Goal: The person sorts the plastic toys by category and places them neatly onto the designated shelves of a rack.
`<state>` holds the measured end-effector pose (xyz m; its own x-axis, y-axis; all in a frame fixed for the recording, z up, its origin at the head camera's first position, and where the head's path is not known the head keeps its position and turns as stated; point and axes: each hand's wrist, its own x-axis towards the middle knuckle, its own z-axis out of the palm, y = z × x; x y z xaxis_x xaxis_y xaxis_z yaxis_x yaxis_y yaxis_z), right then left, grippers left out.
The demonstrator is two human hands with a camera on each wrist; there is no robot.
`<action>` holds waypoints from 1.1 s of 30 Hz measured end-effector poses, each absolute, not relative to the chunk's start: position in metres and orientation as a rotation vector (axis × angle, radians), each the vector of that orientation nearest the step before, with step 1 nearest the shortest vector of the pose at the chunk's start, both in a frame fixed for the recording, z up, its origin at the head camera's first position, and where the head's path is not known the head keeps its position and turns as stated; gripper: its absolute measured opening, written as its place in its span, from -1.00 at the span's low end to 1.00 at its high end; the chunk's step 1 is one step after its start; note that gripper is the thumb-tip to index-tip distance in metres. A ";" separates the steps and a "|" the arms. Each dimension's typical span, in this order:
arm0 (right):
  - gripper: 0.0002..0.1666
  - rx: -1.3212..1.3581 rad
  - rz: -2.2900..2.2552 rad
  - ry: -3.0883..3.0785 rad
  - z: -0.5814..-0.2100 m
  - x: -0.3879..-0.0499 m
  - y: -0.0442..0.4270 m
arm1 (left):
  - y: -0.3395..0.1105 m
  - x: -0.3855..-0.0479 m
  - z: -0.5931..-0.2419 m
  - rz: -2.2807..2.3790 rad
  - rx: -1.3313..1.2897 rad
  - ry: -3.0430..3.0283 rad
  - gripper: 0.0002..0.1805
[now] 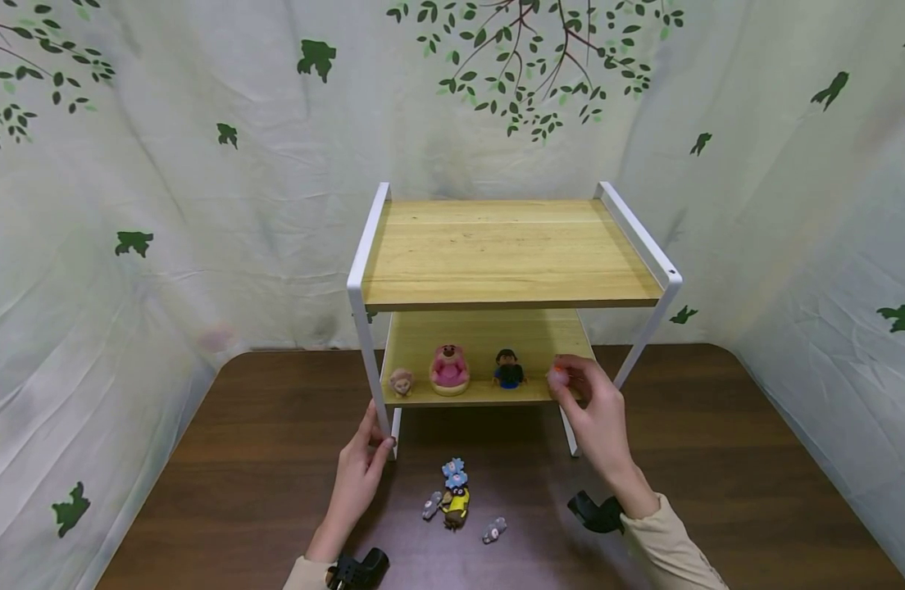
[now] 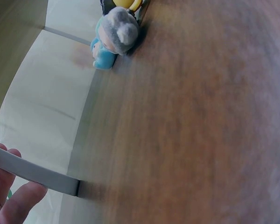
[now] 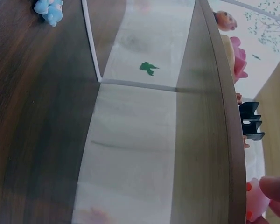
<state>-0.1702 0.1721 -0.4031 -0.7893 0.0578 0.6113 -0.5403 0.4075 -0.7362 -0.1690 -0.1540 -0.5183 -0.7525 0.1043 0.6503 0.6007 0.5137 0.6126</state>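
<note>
A two-tier wooden shelf [image 1: 511, 254] with a white metal frame stands on the table. My left hand [image 1: 359, 479] grips its front left leg [image 2: 42, 176], thumb on one side and fingers on the other. At the right end of the lower board, my right hand [image 1: 598, 414] pinches a small pink figurine with orange-red parts [image 3: 257, 200], mostly covered by the fingers in the head view. Left of it on that board stand a dark-haired doll in black and blue [image 1: 508, 370], a pink bear figurine [image 1: 449, 370] and a small doll's head figure [image 1: 401, 382].
In front of the shelf, a yellow and brown figure [image 1: 456, 506], blue figures [image 1: 455, 473] and two small grey figures, one left and one right [image 1: 494, 530], lie on the dark wooden table [image 1: 261, 459]. White leaf-printed cloth [image 1: 224, 197] hangs behind and at both sides.
</note>
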 end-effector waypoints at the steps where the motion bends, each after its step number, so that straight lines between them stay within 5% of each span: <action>1: -0.71 0.407 1.388 -2.111 -0.403 -0.170 0.172 | -0.154 -0.169 -0.518 -1.191 -0.573 -2.211 -0.03; 15: -0.73 0.375 1.324 -2.152 -0.368 -0.151 0.155 | -0.154 -0.168 -0.518 -1.189 -0.571 -2.208 -0.03; 33: -0.70 0.423 1.308 -2.134 -0.368 -0.149 0.155 | -0.153 -0.168 -0.518 -1.216 -0.600 -2.168 -0.04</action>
<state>-0.1489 0.1550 -0.3680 -0.7731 0.0366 0.6332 -0.5476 0.4651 -0.6956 -0.1684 -0.1533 -0.5177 -0.7329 0.1025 0.6726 0.6273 0.4845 0.6097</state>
